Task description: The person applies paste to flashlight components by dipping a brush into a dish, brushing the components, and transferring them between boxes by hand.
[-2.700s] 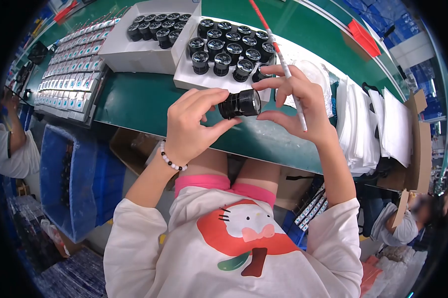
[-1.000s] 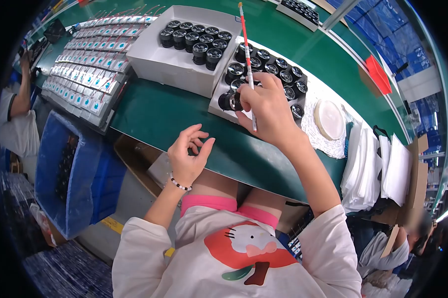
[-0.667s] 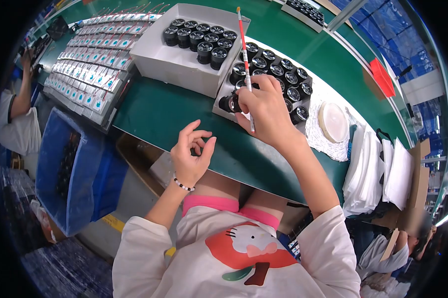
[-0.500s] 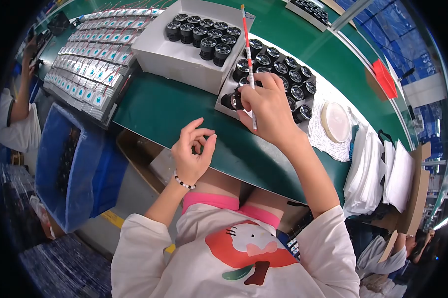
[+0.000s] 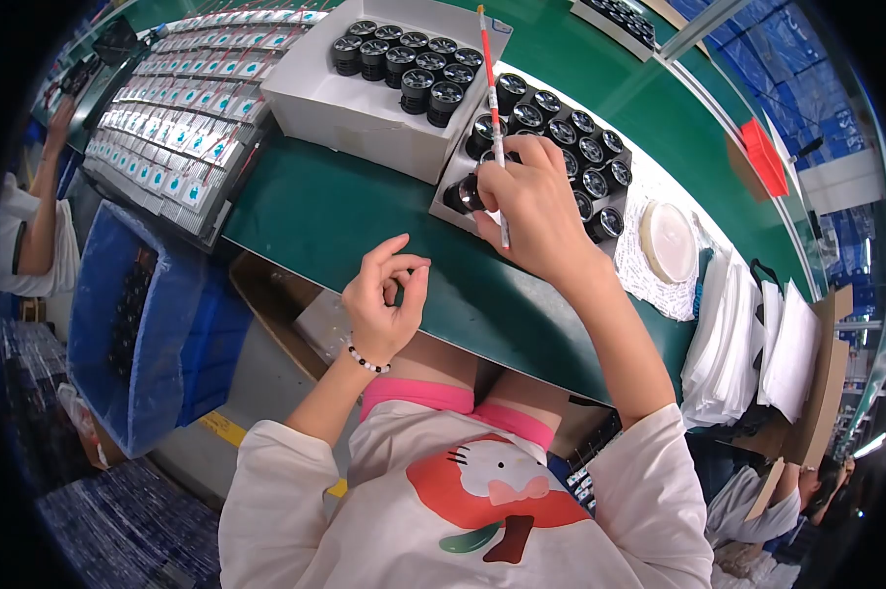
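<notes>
My right hand (image 5: 533, 208) is at the near part of a white tray (image 5: 443, 203) with several black cylindrical parts. Its fingers hold a thin red and white brush (image 5: 493, 98) upright, and the fingertips touch a black cylinder (image 5: 463, 193) that lies tilted at the tray's near left corner. My left hand (image 5: 385, 294) hovers over the near edge of the green table (image 5: 315, 211), fingers loosely curled and apart, holding nothing. Behind and left of the tray stands a white box (image 5: 364, 133) with more black cylinders upright inside.
Rows of small white parts with red wires (image 5: 173, 123) stand at the left. A round lid (image 5: 667, 242) and stacked white sheets (image 5: 723, 334) are at the right. A blue bin (image 5: 158, 334) is on the lower left. Other people are at both sides.
The black cylinder once held between both hands has gone to the tray's near left corner with my right hand. My left hand has let go and moved down. The view has shifted.
</notes>
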A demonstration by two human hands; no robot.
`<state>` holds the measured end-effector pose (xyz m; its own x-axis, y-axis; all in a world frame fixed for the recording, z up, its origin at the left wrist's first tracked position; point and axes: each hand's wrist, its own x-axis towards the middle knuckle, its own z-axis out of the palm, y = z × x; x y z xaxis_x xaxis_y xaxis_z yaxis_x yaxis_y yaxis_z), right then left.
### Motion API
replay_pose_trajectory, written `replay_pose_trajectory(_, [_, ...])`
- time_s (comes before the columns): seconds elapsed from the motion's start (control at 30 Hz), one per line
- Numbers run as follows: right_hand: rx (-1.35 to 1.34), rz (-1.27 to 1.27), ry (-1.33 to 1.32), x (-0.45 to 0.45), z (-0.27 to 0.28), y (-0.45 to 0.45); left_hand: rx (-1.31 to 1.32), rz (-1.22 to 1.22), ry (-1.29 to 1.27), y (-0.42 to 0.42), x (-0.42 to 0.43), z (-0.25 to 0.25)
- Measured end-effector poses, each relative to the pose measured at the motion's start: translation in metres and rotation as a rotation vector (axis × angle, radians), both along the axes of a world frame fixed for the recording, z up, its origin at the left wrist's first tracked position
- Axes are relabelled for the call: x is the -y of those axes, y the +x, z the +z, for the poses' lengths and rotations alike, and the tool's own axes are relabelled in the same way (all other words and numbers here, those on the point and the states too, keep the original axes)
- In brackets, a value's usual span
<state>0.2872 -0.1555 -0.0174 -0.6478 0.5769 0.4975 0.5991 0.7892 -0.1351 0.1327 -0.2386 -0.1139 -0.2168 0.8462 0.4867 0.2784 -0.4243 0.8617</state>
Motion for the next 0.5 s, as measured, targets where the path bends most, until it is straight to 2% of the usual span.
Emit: replay_pose_trajectory(0.5, [0.021, 0.012, -0.022, -0.011, 0.001, -0.006, -0.078, -0.028, -0.001, -0.003, 0.001, 0.002])
